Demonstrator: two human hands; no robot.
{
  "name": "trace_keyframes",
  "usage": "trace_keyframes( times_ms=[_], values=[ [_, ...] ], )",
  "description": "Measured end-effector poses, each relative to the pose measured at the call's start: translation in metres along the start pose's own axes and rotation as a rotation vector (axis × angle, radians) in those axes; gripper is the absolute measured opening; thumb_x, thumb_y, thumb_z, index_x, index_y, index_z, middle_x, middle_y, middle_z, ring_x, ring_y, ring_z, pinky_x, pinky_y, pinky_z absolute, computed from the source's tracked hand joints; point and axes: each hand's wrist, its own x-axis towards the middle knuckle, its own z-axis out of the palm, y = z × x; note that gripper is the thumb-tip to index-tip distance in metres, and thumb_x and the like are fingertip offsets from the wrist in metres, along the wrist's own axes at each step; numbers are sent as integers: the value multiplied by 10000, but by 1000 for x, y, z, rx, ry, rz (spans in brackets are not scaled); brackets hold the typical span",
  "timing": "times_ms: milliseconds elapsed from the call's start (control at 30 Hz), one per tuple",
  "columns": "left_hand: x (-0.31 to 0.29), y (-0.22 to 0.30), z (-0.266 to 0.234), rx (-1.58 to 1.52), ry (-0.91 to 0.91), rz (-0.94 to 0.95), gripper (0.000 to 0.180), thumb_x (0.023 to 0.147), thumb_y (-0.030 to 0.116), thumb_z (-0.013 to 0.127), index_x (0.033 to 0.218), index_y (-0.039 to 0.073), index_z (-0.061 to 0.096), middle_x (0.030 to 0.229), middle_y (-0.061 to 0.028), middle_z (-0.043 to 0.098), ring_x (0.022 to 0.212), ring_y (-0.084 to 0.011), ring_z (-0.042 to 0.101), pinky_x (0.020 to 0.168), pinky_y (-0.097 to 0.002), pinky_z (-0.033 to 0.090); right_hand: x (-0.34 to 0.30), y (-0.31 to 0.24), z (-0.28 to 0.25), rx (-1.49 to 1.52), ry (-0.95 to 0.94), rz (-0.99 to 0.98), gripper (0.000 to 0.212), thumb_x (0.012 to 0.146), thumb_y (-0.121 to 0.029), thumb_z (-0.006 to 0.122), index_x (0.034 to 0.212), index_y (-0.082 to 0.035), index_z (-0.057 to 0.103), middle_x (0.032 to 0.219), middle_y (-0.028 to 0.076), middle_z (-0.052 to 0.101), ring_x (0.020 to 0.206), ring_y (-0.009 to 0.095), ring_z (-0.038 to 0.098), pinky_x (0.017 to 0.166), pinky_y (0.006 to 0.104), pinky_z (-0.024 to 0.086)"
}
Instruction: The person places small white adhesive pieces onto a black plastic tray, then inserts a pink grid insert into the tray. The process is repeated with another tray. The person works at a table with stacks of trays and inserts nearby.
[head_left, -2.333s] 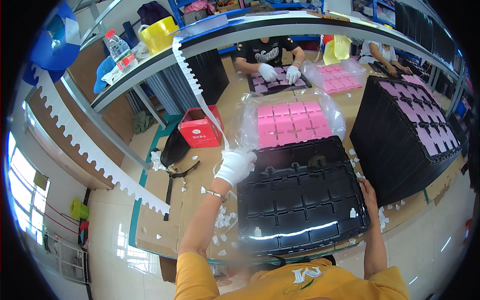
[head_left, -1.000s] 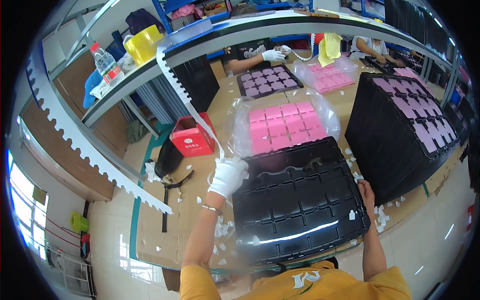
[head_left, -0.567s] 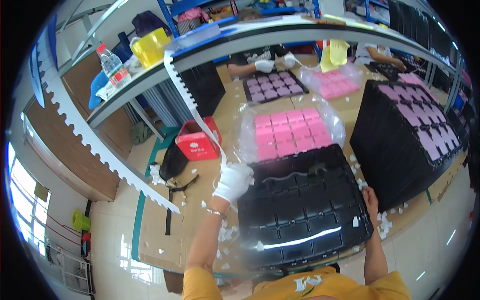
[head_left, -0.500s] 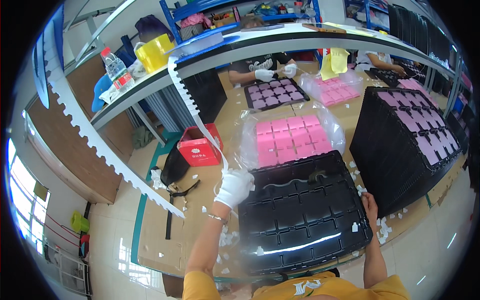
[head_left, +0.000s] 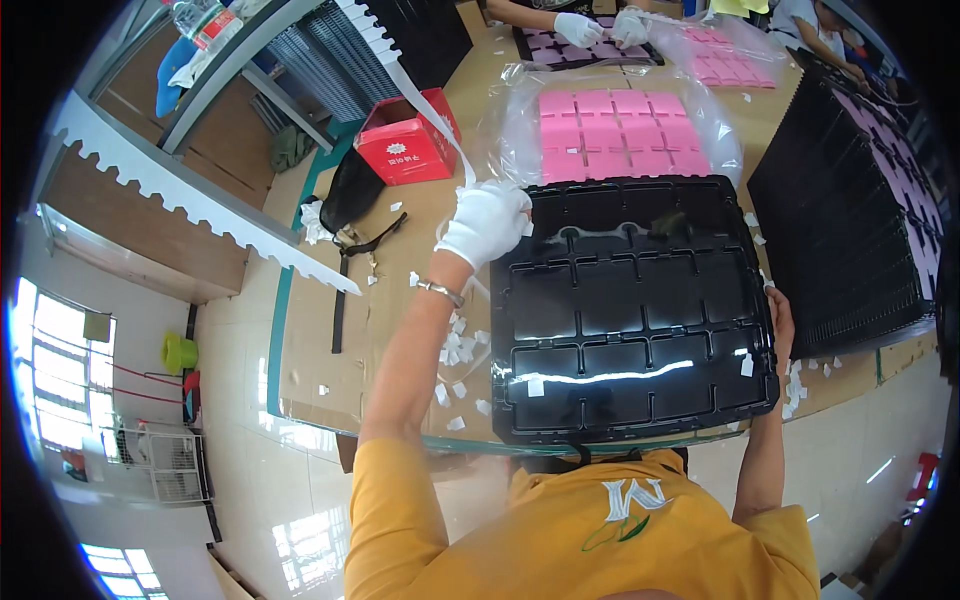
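Observation:
A black plastic tray with cross-shaped ridges lies in front of me, its near edge close to my body. Two small white tabs sit on it, one at lower left and another at lower right. My left hand, in a white glove, is closed at the tray's far left corner, with a small white tab at its fingertips. A notched white strip hangs down to that hand. My bare right hand grips the tray's right edge, its fingers partly hidden.
Pink sheets in clear plastic lie beyond the tray. A tall stack of black trays stands at right, a red box at left. White scraps litter the cardboard-covered table. Across it, a co-worker's gloved hands handle another tray.
My view has tipped downward, so the table things sit higher in the picture and more of my yellow shirt shows. Both hands stay at the same tray.

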Motion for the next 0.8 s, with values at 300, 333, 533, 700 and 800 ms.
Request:
trace_keyframes(
  times_ms=[300,333,533,700,800],
  values=[
    [-2,-11,-10,35,-10,107,125,806,133,636,913,122,699,868,-98,654,894,-296,641,801,-433,494,-9,-26,10,81,-31,87,303,1044,-228,466,1208,0,579,994,36,631,854,68,573,761,209,479],
    [-7,-9,-9,52,38,155,134,805,126,641,924,127,702,869,-88,651,906,-287,640,798,-432,493,-11,-27,10,64,-21,89,307,1044,-233,467,1210,-1,577,991,36,632,850,69,577,756,210,482],
    [-11,-3,-12,76,28,157,101,800,183,612,824,155,706,845,-34,643,879,-242,628,868,-396,443,-9,-26,11,72,-25,100,319,1046,-245,455,1221,-4,570,973,39,641,842,79,607,738,211,500],
    [-10,0,-9,84,61,166,73,796,174,610,786,144,676,828,-34,634,857,-238,622,850,-404,435,-10,-29,12,53,-30,103,337,1050,-257,441,1238,-6,565,996,56,655,867,86,625,756,212,507],
    [-3,-1,-9,125,99,215,30,781,158,633,773,136,652,818,-39,626,841,-241,619,836,-394,437,-10,-26,11,43,-14,112,347,1050,-265,438,1244,-5,563,1012,63,656,877,87,627,768,215,507]
  ],
)
